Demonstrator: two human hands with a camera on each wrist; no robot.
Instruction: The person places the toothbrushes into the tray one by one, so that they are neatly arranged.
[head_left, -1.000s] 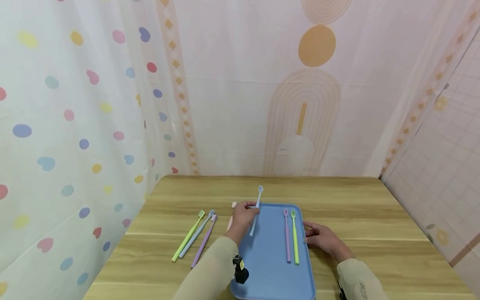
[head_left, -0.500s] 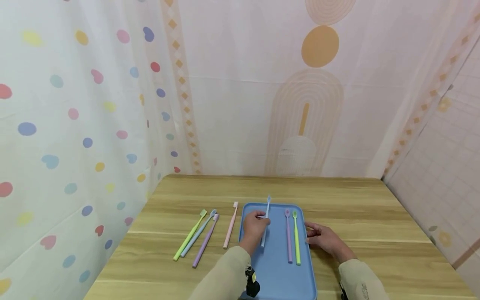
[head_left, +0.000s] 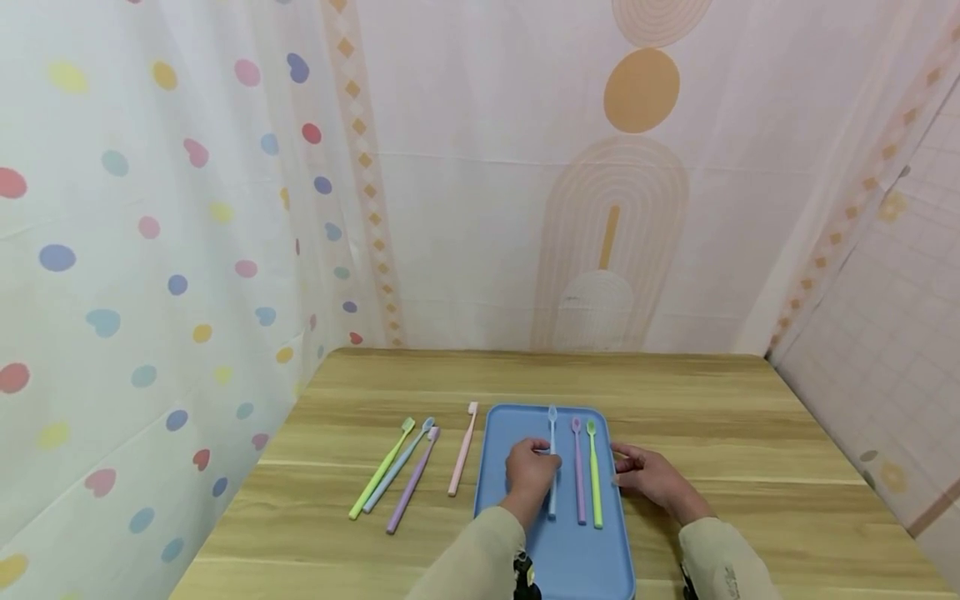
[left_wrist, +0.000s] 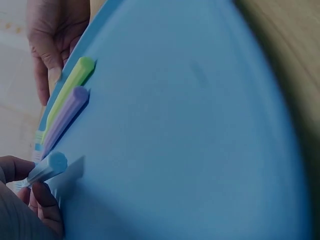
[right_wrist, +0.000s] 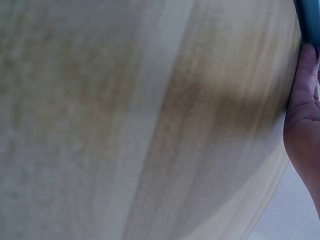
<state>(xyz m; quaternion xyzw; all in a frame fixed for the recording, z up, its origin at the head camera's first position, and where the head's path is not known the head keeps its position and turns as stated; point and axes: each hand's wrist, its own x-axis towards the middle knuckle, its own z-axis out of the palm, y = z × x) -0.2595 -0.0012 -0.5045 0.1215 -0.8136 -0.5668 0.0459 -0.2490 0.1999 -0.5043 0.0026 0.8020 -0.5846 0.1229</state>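
My left hand (head_left: 532, 473) pinches the handle of a light blue toothbrush (head_left: 552, 425) over the blue tray (head_left: 555, 567). In the left wrist view the handle end of this blue toothbrush (left_wrist: 52, 166) is tilted up, and its shadow falls on the tray. To its right in the tray lie a purple toothbrush (head_left: 579, 475) and a green toothbrush (head_left: 596, 479), side by side with heads away from me. My right hand (head_left: 656, 482) touches the tray's right rim, thumb and fairly straight fingers against it.
Left of the tray, a pink toothbrush (head_left: 462, 450) lies on the wooden table (head_left: 337, 392). Farther left are another green toothbrush (head_left: 378, 473), a second blue toothbrush (head_left: 397, 467) and a second purple toothbrush (head_left: 412, 483), close together. A patterned curtain (head_left: 465, 167) hangs behind the table.
My left hand has carried the blue toothbrush rightward and down, from the tray's left side to beside the purple one. The pink toothbrush has come into full view. My right hand stays at the rim.
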